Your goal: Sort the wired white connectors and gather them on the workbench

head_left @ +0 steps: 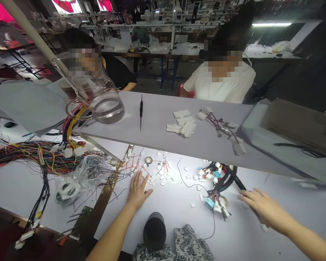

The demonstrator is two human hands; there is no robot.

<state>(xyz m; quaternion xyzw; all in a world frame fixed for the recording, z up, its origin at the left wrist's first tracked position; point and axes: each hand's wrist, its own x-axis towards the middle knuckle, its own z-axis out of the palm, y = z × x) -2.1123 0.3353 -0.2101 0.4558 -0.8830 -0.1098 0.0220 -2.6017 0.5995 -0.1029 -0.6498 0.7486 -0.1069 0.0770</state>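
My left hand point(138, 189) lies flat on the white table, fingers apart, its tips touching a scatter of small white connectors point(163, 173) and thin red and black wires. My right hand point(260, 206) rests palm down at the right, fingers spread, its tips at the black sleeved end of a wire harness point(228, 177) that loops by a cluster of white and blue connectors point(213, 203). Neither hand holds anything. A small roll of tape point(149, 160) lies just beyond the left hand.
A raised grey shelf point(157, 137) crosses the table, bearing a clear jug point(103, 101), a black pointed tool point(141, 108), white connector housings point(183, 125) and a short harness. Bundles of coloured wires point(29, 152) and a plastic bag lie left. Two people sit opposite.
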